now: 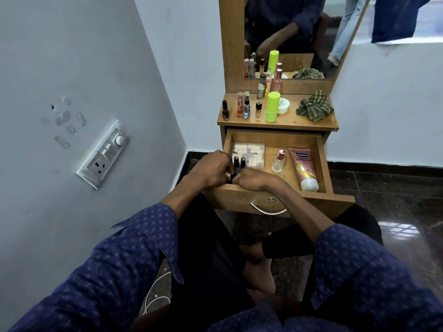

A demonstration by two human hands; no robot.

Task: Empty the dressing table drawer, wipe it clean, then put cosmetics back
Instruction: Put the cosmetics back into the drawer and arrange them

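The wooden drawer (321,161) of the dressing table is pulled open. Inside lie a clear plastic box (249,152) at the left, a small glass perfume bottle (278,161) in the middle and a pink lotion tube (304,170) at the right. Several dark nail polish bottles (239,164) stand at the drawer's front left. My left hand (213,168) and my right hand (254,180) are both curled around these small bottles at the front edge. The fingertips are hidden.
The table top (294,122) carries several cosmetics: a black nail polish (225,110), small spray bottles (247,106), a lime green stick (272,106), a white jar (283,105) and a green checked cloth (314,105). A mirror (299,32) stands behind. A wall with a switch panel (103,154) is at left.
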